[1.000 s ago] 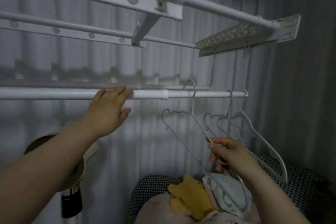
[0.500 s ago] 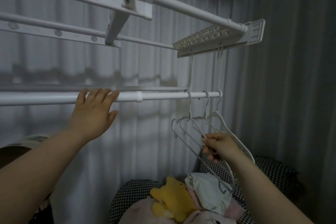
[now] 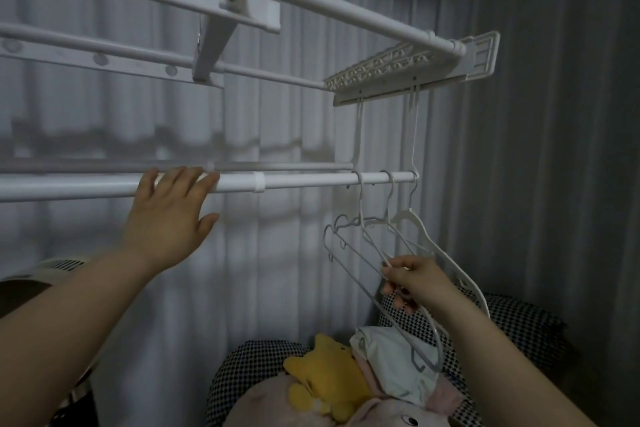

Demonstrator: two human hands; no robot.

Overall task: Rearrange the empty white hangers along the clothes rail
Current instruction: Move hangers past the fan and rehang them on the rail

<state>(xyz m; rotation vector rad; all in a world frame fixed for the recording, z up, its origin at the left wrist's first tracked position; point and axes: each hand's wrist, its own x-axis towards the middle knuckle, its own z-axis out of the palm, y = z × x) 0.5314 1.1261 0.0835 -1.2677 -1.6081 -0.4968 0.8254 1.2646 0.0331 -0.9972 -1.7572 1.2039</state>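
I see the white hangers (image 3: 407,217) bunched at the rail's (image 3: 311,179) right end; spacing them looks undone. My right hand (image 3: 412,282) pinches one, and my left hand (image 3: 169,218) rests straight-fingered on the rail.

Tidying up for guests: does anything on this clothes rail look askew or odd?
The three white hangers crowd the right end of the clothes rail, pulled aslant where the right hand pinches one. Nothing looks broken.

- A white round metal clothes rail (image 3: 304,180) runs level across the view, with a sleeve joint (image 3: 259,181) partway along.
- Three empty white hangers (image 3: 361,201) hook over its right end, close together.
- The left hand (image 3: 169,218) lays straight fingers on the rail, left of the joint.
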